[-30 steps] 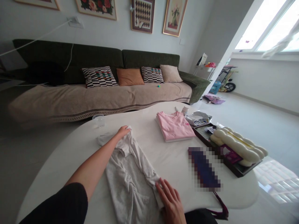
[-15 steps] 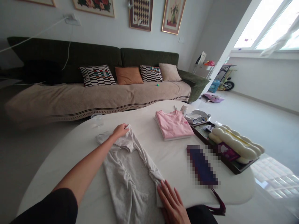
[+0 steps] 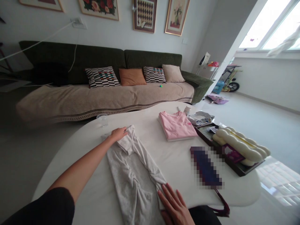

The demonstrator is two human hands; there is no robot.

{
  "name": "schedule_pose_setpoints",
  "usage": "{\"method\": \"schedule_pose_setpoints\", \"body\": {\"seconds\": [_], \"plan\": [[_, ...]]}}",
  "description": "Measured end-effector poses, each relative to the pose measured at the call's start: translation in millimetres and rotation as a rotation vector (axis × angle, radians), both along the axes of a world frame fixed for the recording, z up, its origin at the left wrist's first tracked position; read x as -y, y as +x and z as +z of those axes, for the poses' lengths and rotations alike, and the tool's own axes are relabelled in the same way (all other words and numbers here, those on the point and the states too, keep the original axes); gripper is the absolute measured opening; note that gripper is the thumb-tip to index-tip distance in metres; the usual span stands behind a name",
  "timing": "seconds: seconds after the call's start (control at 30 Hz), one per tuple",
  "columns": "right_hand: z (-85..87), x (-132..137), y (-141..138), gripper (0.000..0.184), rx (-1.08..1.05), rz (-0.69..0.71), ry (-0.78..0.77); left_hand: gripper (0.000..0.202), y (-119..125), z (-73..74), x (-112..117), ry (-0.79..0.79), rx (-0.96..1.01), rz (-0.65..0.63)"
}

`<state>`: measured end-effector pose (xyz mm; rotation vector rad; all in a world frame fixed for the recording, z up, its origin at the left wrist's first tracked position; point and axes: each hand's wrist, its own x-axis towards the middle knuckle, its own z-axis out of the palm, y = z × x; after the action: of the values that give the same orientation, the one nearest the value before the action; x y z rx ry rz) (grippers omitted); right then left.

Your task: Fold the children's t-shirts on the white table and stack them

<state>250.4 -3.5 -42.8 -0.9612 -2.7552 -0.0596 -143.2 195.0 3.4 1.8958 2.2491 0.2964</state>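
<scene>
A light grey garment [image 3: 132, 175] lies rumpled on the white round table [image 3: 178, 162]. My left hand [image 3: 117, 134] reaches out to its far end, fingers closed on the collar part. My right hand [image 3: 174, 206] rests flat and open on the garment's near right edge, fingers spread. A folded pink shirt [image 3: 177, 125] sits on the table beyond, to the right of the grey garment.
A dark tray [image 3: 236, 167] with a cream wavy object [image 3: 241, 145] sits at the table's right edge, next to a blurred dark item [image 3: 206, 167]. A clear cup [image 3: 103, 119] stands at the far left edge. A green sofa [image 3: 105, 81] with cushions runs behind.
My left hand has drawn the garment's far end slightly to the right and flattened the loose part to its left. My right hand stays pressed on the near edge.
</scene>
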Motion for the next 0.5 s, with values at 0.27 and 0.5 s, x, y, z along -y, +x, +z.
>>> {"method": "schedule_pose_setpoints", "body": {"seconds": [0.27, 0.5], "plan": [[17.7, -13.5, -29.6, 0.056, -0.162, -0.12, 0.069, 0.038, 35.9, -22.0, 13.8, 0.173, -0.042, -0.084], [-1.9, -13.7, -80.7, 0.076, -0.163, -0.304, -0.067, 0.058, 60.4, -48.8, 18.4, 0.105, 0.019, -0.088]]}}
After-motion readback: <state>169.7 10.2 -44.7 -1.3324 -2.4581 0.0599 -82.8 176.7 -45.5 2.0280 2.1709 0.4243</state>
